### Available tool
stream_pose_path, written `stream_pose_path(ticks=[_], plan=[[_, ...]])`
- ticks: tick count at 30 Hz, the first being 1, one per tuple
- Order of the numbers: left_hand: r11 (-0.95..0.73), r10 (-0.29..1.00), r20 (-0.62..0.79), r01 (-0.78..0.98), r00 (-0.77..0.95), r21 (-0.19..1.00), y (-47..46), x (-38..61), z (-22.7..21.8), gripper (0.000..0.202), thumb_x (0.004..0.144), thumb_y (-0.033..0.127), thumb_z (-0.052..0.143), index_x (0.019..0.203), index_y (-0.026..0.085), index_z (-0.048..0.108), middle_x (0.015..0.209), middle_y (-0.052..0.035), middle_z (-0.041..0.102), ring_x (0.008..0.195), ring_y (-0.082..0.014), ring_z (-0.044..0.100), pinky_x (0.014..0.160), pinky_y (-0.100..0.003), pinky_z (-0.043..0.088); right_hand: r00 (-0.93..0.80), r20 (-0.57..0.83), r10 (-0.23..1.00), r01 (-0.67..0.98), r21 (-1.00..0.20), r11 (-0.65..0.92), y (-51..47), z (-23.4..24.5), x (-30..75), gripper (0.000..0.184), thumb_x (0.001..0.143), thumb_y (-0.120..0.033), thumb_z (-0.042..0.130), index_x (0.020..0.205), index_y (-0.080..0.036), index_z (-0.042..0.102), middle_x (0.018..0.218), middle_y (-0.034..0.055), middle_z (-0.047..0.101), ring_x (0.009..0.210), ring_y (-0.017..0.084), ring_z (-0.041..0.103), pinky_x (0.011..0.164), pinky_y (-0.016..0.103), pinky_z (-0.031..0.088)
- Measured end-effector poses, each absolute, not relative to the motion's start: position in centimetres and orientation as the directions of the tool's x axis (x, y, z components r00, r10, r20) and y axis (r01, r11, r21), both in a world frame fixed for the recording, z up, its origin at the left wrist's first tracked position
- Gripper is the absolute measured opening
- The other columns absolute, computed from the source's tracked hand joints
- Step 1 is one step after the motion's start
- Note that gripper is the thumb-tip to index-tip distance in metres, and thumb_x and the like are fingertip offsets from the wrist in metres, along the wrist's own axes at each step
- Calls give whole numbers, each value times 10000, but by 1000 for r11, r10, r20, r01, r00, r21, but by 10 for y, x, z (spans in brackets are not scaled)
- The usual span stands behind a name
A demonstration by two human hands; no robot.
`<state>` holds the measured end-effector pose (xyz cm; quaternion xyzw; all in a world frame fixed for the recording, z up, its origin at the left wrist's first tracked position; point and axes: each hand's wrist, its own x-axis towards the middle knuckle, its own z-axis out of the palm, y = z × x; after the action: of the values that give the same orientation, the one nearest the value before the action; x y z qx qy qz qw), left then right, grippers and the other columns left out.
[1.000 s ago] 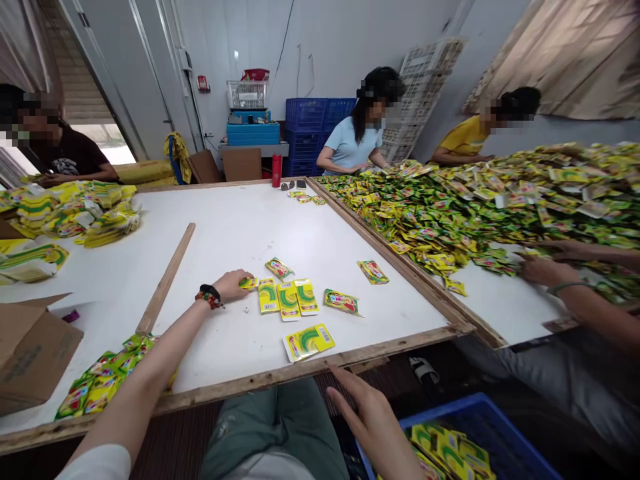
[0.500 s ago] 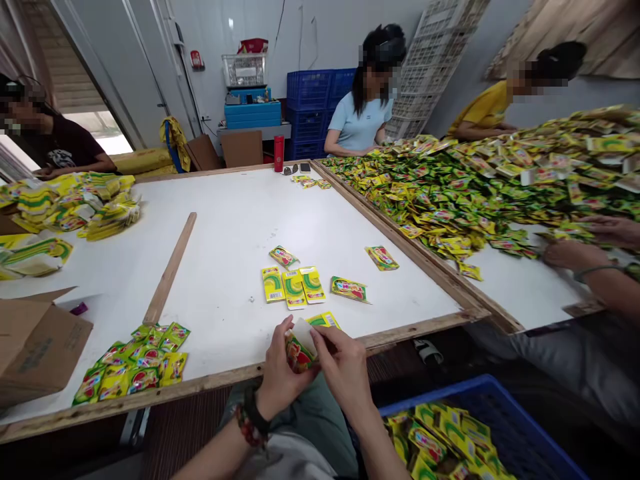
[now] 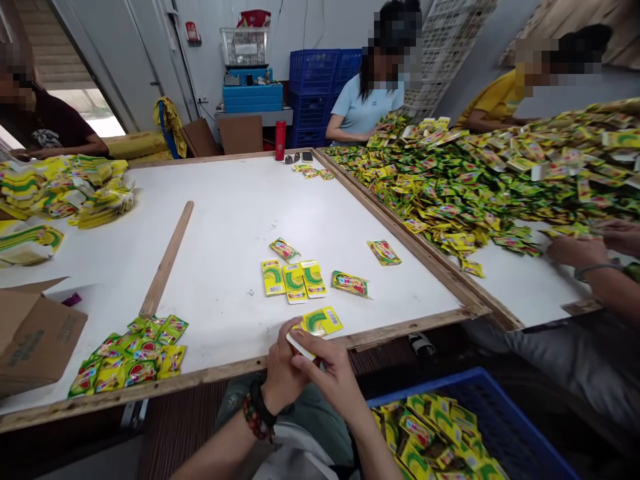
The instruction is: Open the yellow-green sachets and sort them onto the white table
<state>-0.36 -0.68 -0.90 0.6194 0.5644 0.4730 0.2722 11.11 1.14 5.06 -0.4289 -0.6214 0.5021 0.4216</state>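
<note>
My left hand (image 3: 283, 370) and my right hand (image 3: 330, 373) meet at the near edge of the white table (image 3: 225, 220), both closed on a small stack of packets (image 3: 300, 343) with a pale edge showing. Just beyond my fingers lies a yellow packet (image 3: 323, 321). Further in, three yellow packets (image 3: 294, 279) lie side by side, with loose green-red packets (image 3: 350, 284) around them. A beaded bracelet sits on my left wrist.
A heap of packets (image 3: 131, 353) lies near the front left beside a wooden slat (image 3: 167, 257). A cardboard box (image 3: 35, 337) is at far left. A blue crate (image 3: 450, 433) of packets sits at my right. Other people work a huge packet pile (image 3: 500, 180) on the neighbouring table.
My left hand left the packets in the middle of the table and came back to the near edge, where my right hand joined it. Both now hold the stack lower and flatter.
</note>
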Motion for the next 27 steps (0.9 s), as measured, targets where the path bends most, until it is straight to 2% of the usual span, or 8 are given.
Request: stream_pose_path(ticks=[3,7,14,17,20,23,25,27], plan=[[-126,982,176,449,-72,885,-5,-4,-11,534,763,358,656,1211,218,401,1075,-107,655,942,-277,670,785,-415,544,-200,150,968,207,-959,192,14,50,109,296,843,-305,621,1116,-236,714,1114,78,724,1020,284,699,941,475,526],[-84,978,164,472,-130,877,-4,-1,-17,633,710,425,691,1225,224,381,1100,-116,649,964,-310,656,788,-434,528,-180,137,974,218,-960,176,19,52,107,269,865,-288,591,1092,-231,723,1070,58,740,972,274,718,905,460,553],[-52,981,135,475,-142,878,-6,-2,-19,388,749,337,629,1067,217,444,923,-82,646,799,-265,654,671,-372,512,-396,302,867,315,-842,437,17,56,111,346,904,-227,541,1235,-238,641,1186,89,696,1064,241,684,923,386,554],[-98,990,132,477,-39,873,-6,-4,-10,324,771,255,573,1066,211,448,945,-83,633,832,-253,645,726,-383,515,-396,371,840,372,-771,517,14,48,111,388,918,-201,501,1294,-233,593,1201,103,692,1058,225,687,886,354,571],[-274,954,178,463,240,843,3,-17,10,494,736,282,645,1182,203,447,1115,-111,611,1003,-272,611,868,-422,502,-348,424,836,405,-736,542,5,42,123,356,931,-201,462,1232,-221,650,1100,103,739,962,215,723,803,317,598],[-408,873,165,500,460,764,37,-47,31,583,762,392,678,1277,225,463,1363,-128,497,1252,-288,469,1057,-436,389,-202,385,901,545,-720,429,-16,42,167,313,931,-282,471,1067,-209,743,1016,107,762,865,237,745,755,323,609],[-253,953,57,678,297,690,73,-71,41,443,862,385,552,1266,214,488,1363,-124,503,1269,-271,447,1086,-420,340,-36,260,965,730,-653,203,-34,43,211,348,910,-382,484,987,-200,770,944,128,772,737,279,751,625,356,616],[11,999,-36,796,13,605,114,-91,43,456,866,385,520,1254,147,489,1344,-174,489,1269,-324,413,1079,-462,303,79,72,994,885,-464,-36,-47,42,251,396,868,-469,501,950,-204,783,785,138,775,575,322,725,448,390,568]])
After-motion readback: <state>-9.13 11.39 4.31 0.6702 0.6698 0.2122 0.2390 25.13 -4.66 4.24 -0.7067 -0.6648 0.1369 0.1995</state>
